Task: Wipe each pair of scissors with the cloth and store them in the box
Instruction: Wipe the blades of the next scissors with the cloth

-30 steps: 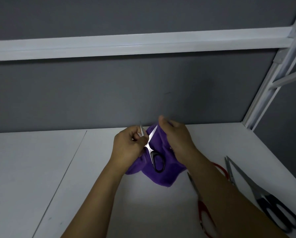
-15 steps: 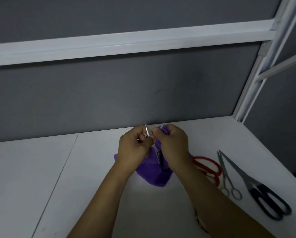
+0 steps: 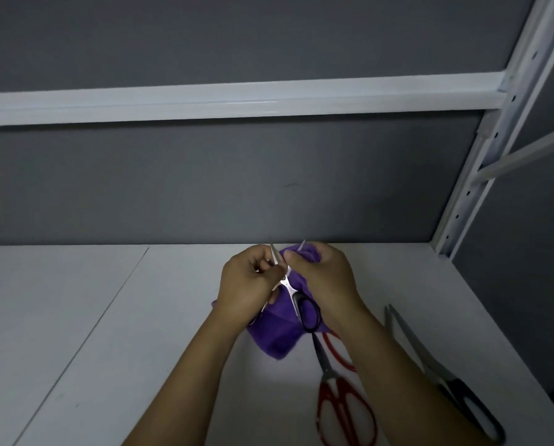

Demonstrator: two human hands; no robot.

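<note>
A small pair of scissors with black handle loops and spread silver blades is held above the white table, tips pointing away from me. My left hand pinches one blade. My right hand grips a purple cloth wrapped round the other blade; the cloth hangs beneath both hands. No box is in view.
Red-handled scissors lie on the table under my right forearm, partly hidden by it. A large black-handled pair lies at the right edge. A grey wall with a white rail rises behind; a white post stands at the right.
The camera view has shifted. The black handle loop, hidden behind my right hand half a second ago, shows again below the hands. Both hands keep their hold.
</note>
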